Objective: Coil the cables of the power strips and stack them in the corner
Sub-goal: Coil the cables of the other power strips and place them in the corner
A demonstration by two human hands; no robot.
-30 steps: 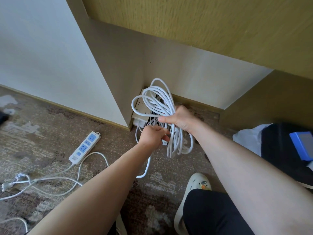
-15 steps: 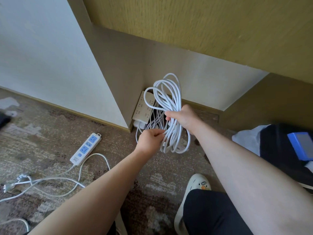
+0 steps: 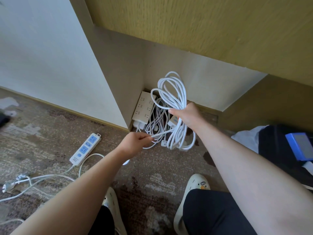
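Patterned carpet [image 3: 152, 170] covers the floor, with two pale slippers [image 3: 191, 192] nearest. Farther left lies a blue-socket power strip [image 3: 85, 148], its cable loose. Beyond it, the left hand [image 3: 133, 144] pinches one white strand, while the right hand [image 3: 187, 114] grips a coiled cable [image 3: 172, 97]. Farthest, a beige power strip [image 3: 143, 106] rests in the corner.

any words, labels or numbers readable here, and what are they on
No text here can be read.
Blue-socket power strip: dark print on the end nearest the cable, too small to read.
Beige power strip in the corner: socket holes only, no legible marking.
Slipper: a cartoon duck face, no words.
Blue box: no legible print.
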